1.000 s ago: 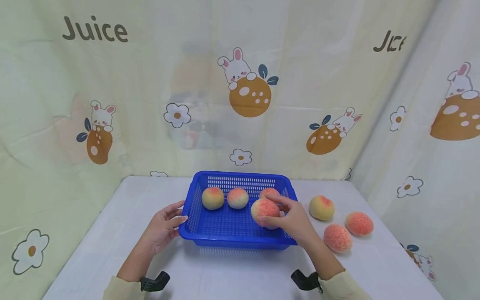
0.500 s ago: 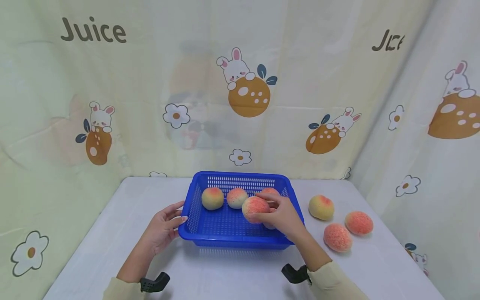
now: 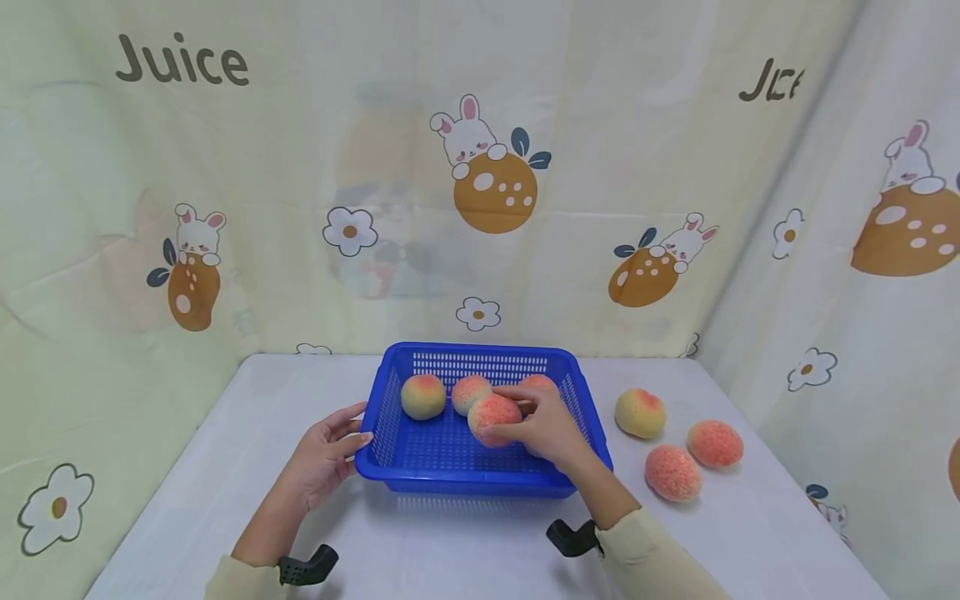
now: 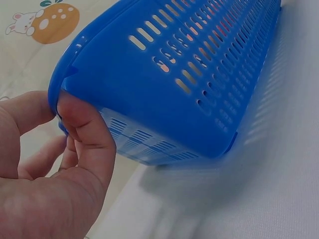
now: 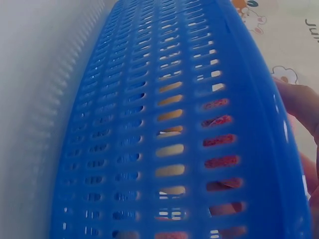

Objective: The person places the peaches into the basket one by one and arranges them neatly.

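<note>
A blue plastic basket with slotted walls stands on the table. My left hand grips its left rim; in the left wrist view, thumb and fingers pinch the corner edge. My right hand holds a pink-and-cream peach inside the basket area; whether it touches the bottom I cannot tell. Behind it lie a yellowish peach, a paler peach and, partly covered by the hand, a pink peach. In the right wrist view the basket's wall mostly hides the hand.
On the white table, right of the basket, lie a yellow peach and two pink peaches. A printed curtain hangs behind the table and along its sides.
My right hand has carried its peach leftward across the basket, toward the paler one. The left hand stays on the rim.
</note>
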